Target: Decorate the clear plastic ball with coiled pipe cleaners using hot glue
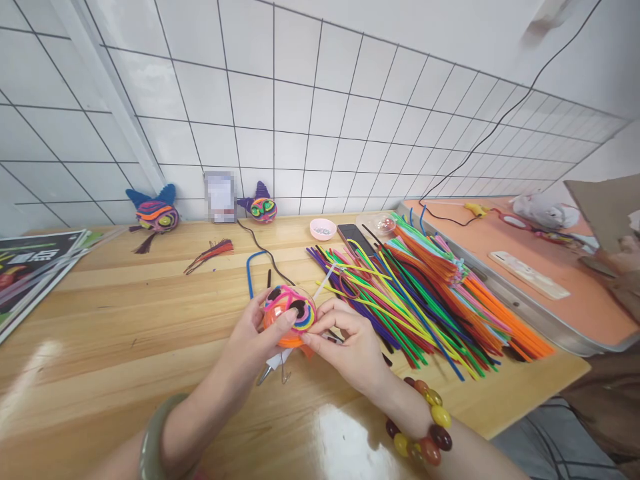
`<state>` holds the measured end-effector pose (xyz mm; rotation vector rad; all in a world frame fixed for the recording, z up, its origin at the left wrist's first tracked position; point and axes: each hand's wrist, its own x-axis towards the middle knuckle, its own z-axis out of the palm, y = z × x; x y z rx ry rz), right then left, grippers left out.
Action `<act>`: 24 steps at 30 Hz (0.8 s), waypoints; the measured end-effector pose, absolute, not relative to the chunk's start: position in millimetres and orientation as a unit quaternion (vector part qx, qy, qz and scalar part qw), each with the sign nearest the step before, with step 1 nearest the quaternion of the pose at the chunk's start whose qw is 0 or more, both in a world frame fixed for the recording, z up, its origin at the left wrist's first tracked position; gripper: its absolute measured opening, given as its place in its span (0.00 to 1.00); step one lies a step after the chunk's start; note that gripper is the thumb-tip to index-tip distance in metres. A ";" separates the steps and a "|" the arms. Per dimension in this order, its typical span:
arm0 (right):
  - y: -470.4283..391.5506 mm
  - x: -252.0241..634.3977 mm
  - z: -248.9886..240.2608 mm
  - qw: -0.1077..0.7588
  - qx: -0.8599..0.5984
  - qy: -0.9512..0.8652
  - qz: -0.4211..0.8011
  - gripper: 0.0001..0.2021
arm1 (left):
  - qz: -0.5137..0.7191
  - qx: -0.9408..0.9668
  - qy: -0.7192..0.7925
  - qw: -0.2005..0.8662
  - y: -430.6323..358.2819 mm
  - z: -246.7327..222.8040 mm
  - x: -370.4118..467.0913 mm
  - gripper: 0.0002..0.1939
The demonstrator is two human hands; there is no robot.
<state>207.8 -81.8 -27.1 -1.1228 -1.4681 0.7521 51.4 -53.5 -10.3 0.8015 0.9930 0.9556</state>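
My left hand (260,337) is closed around a clear plastic ball (273,319) covered partly with pink, yellow, blue and black pipe cleaner curls, its thumb pressed on the front. Along the ball's lower edge runs an orange pipe cleaner (289,342). My right hand (353,343) pinches at the ball's right lower edge, where that orange strand ends; the fingertips partly hide it. Under the hands lies a white tool with a metal tip (270,367), apparently a glue gun, mostly covered. A translucent stick (326,281) pokes out behind the ball.
Many loose colored pipe cleaners (400,300) spread to the right. Behind them are a phone (356,240) and a pink bowl (323,230). Two finished fish-like balls, one blue-eared (156,215) and one purple-eared (262,208), stand by the tiled wall. A metal-edged orange tray (530,273) lies right.
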 end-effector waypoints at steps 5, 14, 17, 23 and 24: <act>-81.7 207.4 -27.3 0.549 -0.472 -0.612 0.317 0.04 | 0.415 0.380 0.441 0.699 -54.3 -9.1 51.8 0.35; -79.7 205.1 -28.9 0.551 -0.481 -0.559 0.391 0.08 | 0.398 0.364 0.465 0.702 -45.9 -22.3 50.0 0.41; -78.4 204.6 -28.7 0.543 -0.486 -0.542 0.419 0.10 | 0.397 0.366 0.459 0.706 -45.7 -21.8 49.8 0.38; -77.1 203.4 -28.1 0.552 -0.484 -0.525 0.430 0.22 | 0.392 0.368 0.446 0.715 -47.7 -17.9 49.6 0.32; -77.0 203.4 -28.4 0.550 -0.486 -0.524 0.432 0.24 | 0.392 0.368 0.443 0.718 -47.6 -18.0 49.7 0.32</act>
